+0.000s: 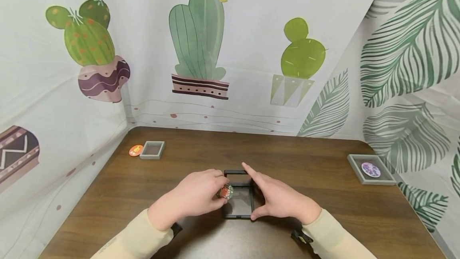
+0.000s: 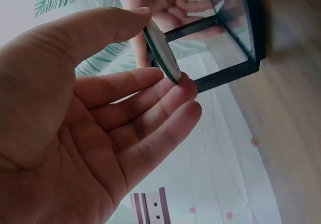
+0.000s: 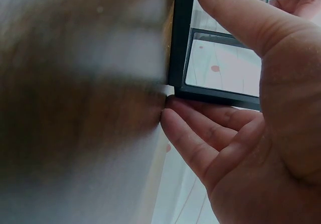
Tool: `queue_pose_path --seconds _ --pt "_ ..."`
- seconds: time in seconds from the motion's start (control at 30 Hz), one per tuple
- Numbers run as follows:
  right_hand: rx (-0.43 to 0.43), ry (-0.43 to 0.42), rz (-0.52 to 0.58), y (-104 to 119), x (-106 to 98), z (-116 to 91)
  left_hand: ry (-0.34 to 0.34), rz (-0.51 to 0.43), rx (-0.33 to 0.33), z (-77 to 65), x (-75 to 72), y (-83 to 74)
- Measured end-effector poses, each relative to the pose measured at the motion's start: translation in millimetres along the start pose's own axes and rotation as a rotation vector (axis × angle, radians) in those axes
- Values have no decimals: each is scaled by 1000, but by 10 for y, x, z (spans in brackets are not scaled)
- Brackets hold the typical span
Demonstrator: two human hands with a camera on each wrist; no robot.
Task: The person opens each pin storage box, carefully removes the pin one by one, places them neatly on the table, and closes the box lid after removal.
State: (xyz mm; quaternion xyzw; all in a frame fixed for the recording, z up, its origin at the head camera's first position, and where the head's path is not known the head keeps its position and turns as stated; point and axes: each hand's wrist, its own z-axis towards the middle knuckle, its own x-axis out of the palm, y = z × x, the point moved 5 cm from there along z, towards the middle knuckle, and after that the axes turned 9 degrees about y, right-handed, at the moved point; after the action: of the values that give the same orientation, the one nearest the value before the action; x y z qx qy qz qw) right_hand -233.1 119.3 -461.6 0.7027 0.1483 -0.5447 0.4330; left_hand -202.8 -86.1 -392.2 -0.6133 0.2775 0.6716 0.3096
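Note:
Between my left thumb and fingertips is a round badge (image 2: pixel 163 53), pinched by its edge; it shows a dark green rim and pale back in the left wrist view, and a red-and-green face in the head view. The left hand (image 1: pixel 195 193) holds it over the left side of a black display frame (image 1: pixel 238 216) with clear film windows. This frame is opened out, one half flat on the table, the other raised at the far side. My right hand (image 1: pixel 280 197) grips the frame's right side, thumb at the near corner, fingers (image 3: pixel 188 143) round behind the raised half.
On the brown table (image 1: pixel 305 159), a small grey frame (image 1: pixel 152 157) stands at the far left beside an orange round badge (image 1: pixel 135 150). Another grey frame (image 1: pixel 388 176) with a purple round badge (image 1: pixel 371 170) lies far right. A printed cloth (image 1: pixel 248 51) hangs behind.

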Motion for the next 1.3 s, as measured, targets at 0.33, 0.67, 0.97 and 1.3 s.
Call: queue_pose_path --seconds 0.33,0.67,0.97,1.3 --pt "2 -5 -17 0 2 -2 -55 -7 -13 -63 -126 97" --pt "6 1 -14 2 1 -4 -96 -51 -25 -96 -245 225" --pt "7 4 -15 -10 14 -2 -89 -69 -89 -92 -215 462" --pt "8 3 -20 -2 11 -11 -71 -70 -175 -90 -121 753"
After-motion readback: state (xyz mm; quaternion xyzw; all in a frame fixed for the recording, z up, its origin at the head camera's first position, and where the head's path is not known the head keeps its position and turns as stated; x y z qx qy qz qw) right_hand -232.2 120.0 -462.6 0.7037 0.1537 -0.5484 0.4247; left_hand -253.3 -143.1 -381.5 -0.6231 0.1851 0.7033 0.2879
